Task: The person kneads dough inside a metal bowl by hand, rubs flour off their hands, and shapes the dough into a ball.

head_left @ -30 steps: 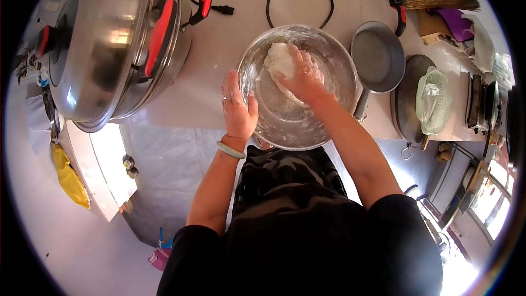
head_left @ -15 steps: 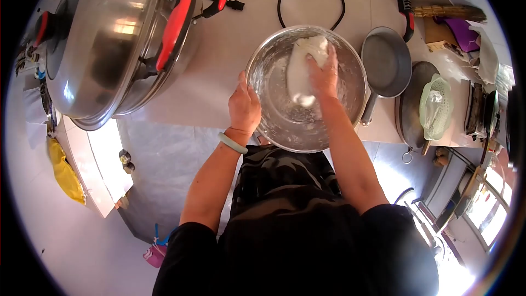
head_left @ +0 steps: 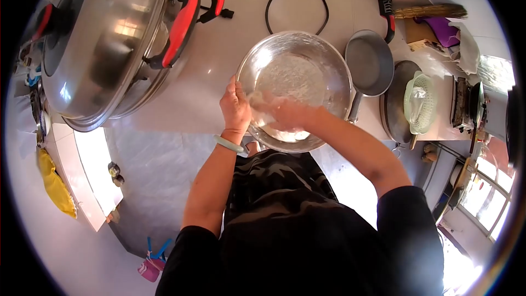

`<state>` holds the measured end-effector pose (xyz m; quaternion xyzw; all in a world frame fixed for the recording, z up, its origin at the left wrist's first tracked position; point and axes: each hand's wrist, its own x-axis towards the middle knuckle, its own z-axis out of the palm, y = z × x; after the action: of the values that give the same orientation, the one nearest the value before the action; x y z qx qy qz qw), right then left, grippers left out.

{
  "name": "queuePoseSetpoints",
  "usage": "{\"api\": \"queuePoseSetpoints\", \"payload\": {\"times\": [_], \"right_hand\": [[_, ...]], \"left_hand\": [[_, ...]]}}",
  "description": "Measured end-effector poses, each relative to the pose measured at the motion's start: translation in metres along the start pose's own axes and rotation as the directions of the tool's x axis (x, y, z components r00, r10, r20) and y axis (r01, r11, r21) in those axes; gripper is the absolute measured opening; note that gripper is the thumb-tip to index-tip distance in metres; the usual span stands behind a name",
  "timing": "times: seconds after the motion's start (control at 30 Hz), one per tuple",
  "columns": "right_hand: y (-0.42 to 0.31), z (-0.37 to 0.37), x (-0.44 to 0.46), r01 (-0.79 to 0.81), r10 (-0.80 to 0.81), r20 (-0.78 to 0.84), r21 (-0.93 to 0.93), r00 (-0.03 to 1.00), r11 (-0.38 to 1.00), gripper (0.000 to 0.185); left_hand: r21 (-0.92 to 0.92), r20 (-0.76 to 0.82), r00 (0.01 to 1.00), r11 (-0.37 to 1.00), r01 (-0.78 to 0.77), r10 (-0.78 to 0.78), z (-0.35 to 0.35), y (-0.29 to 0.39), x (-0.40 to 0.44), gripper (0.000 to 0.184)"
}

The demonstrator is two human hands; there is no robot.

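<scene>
My left hand [head_left: 235,108] is closed on the left rim of a steel mixing bowl [head_left: 338,85], which stands tilted at the counter's front edge. A pale bracelet [head_left: 228,143] circles that wrist. Inside the bowl, my right hand [head_left: 287,112] is low and to the left, its fingers smeared by motion. Part of a white lump of dough [head_left: 279,133] shows below this hand; the rest is hidden by it. Loose flour [head_left: 293,79] coats the bowl's bottom.
A large lidded steel pot [head_left: 109,49] with red handles fills the left. Right of the bowl lie a grey frying pan [head_left: 370,61], a round board [head_left: 392,104] and a green basket [head_left: 410,107]. Behind, a black cable [head_left: 267,13] loops across the counter [head_left: 235,22].
My right hand has swept from the bowl's upper right to its lower left. The dough has shifted down with it, baring the floury bottom. My left hand keeps its hold on the rim.
</scene>
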<state>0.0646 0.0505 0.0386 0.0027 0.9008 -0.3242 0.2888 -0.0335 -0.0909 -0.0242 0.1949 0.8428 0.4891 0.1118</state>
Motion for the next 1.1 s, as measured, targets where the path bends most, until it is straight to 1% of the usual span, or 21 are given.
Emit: {"api": "queuePoseSetpoints", "payload": {"times": [0.07, 0.1, 0.2, 0.23, 0.3, 0.33, 0.37, 0.4, 0.43, 0.47, 0.53, 0.57, 0.67, 0.7, 0.77, 0.83, 0.87, 0.9, 1.0, 1.07, 1.1], "right_hand": [[0.017, 0.001, 0.001, 0.128, -0.095, 0.206, -0.154, 0.974, 0.980, 0.065], [0.012, -0.012, -0.003, 0.116, -0.069, 0.251, -0.177, 0.966, 0.977, 0.068], [0.024, -0.039, 0.001, 0.140, -0.099, 0.215, -0.183, 0.972, 0.973, 0.072], [0.009, -0.065, -0.007, 0.095, -0.053, 0.169, -0.256, 0.984, 0.962, 0.069], [0.053, -0.067, 0.016, 0.291, -0.303, 0.048, -0.450, 0.952, 0.844, 0.066], [0.039, -0.090, 0.013, 0.183, -0.173, 0.059, -0.311, 0.983, 0.933, 0.068], [0.041, -0.099, 0.020, 0.153, -0.140, 0.065, -0.326, 0.988, 0.933, 0.073], [0.049, -0.105, 0.027, 0.177, -0.151, 0.094, -0.427, 0.984, 0.887, 0.075], [0.057, -0.106, 0.026, 0.172, -0.166, 0.053, -0.451, 0.985, 0.876, 0.077], [0.064, -0.106, 0.022, 0.166, -0.180, 0.015, -0.475, 0.984, 0.864, 0.078], [0.078, -0.096, 0.015, 0.142, -0.184, -0.087, -0.352, 0.979, 0.925, 0.079], [0.084, -0.091, 0.010, 0.135, -0.182, -0.140, -0.291, 0.973, 0.947, 0.079], [0.106, -0.072, -0.003, 0.057, -0.086, -0.266, -0.116, 0.960, 0.992, 0.080], [0.102, -0.070, -0.016, 0.008, -0.027, -0.274, -0.069, 0.961, 0.998, 0.078], [0.111, -0.047, -0.035, -0.005, 0.000, -0.389, -0.013, 0.921, 1.000, 0.077], [0.114, -0.016, -0.046, -0.016, 0.056, -0.490, 0.085, 0.870, 0.996, 0.075], [0.113, 0.001, -0.050, -0.015, 0.098, -0.532, 0.158, 0.841, 0.987, 0.074], [0.110, 0.013, -0.056, -0.008, 0.141, -0.570, 0.229, 0.809, 0.973, 0.073], [0.068, 0.038, -0.056, -0.094, 0.482, -0.570, 0.577, 0.666, 0.812, 0.068], [0.051, 0.068, -0.041, -0.037, 0.584, -0.601, 0.679, 0.546, 0.734, 0.067], [0.046, 0.081, -0.028, 0.002, 0.631, -0.605, 0.723, 0.485, 0.691, 0.066]], "left_hand": [[-0.029, 0.052, 0.996, 0.996, 0.079, -0.078, -0.003, 0.007, 0.003, 0.029], [-0.039, 0.081, 0.990, 0.992, 0.119, -0.116, -0.005, 0.008, 0.004, 0.030], [-0.030, 0.006, 0.995, 0.994, -0.101, 0.101, -0.004, 0.006, 0.006, 0.034], [0.030, 0.001, 0.992, 0.992, -0.126, 0.126, -0.004, 0.004, 0.007, 0.036], [0.150, 0.016, 0.985, 0.974, -0.170, 0.169, -0.004, -0.001, 0.006, 0.039], [0.110, 0.048, 0.994, 0.989, -0.101, 0.096, -0.007, 0.000, 0.003, 0.039], [0.070, 0.074, 0.997, 0.997, -0.038, 0.033, -0.008, 0.004, 0.005, 0.040], [0.032, 0.104, 0.994, 0.999, 0.024, -0.028, -0.009, 0.006, 0.007, 0.040], [0.055, 0.110, 0.992, 0.997, 0.058, -0.064, -0.008, 0.005, 0.006, 0.041], [0.010, 0.106, 0.991, 0.997, 0.075, -0.075, -0.008, 0.006, 0.005, 0.041], [-0.080, 0.098, 0.990, 0.990, 0.112, -0.104, -0.009, 0.013, 0.003, 0.042], [-0.072, 0.159, 0.958, 0.965, 0.254, -0.240, -0.011, 0.015, 0.004, 0.039], [-0.209, 0.055, 0.976, 0.953, 0.218, -0.211, -0.004, 0.010, -0.001, 0.037], [-0.196, 0.038, 0.977, 0.957, 0.214, -0.210, -0.004, 0.010, -0.001, 0.036], [-0.177, 0.010, 0.979, 0.963, 0.202, -0.203, -0.002, 0.010, 0.000, 0.035], [-0.264, 0.011, 0.977, 0.942, 0.208, -0.213, 0.000, 0.010, 0.000, 0.035], [-0.306, 0.014, 0.976, 0.928, 0.212, -0.219, 0.000, 0.008, -0.001, 0.034], [-0.301, 0.003, 0.975, 0.930, 0.212, -0.222, 0.001, 0.006, -0.001, 0.033], [-0.284, -0.011, 0.978, 0.939, 0.194, -0.206, 0.004, 0.001, 0.001, 0.031], [-0.266, -0.001, 0.985, 0.950, 0.164, -0.170, 0.002, 0.000, 0.001, 0.030], [-0.184, 0.010, 0.987, 0.969, 0.162, -0.163, -0.001, 0.005, 0.002, 0.030]]}}
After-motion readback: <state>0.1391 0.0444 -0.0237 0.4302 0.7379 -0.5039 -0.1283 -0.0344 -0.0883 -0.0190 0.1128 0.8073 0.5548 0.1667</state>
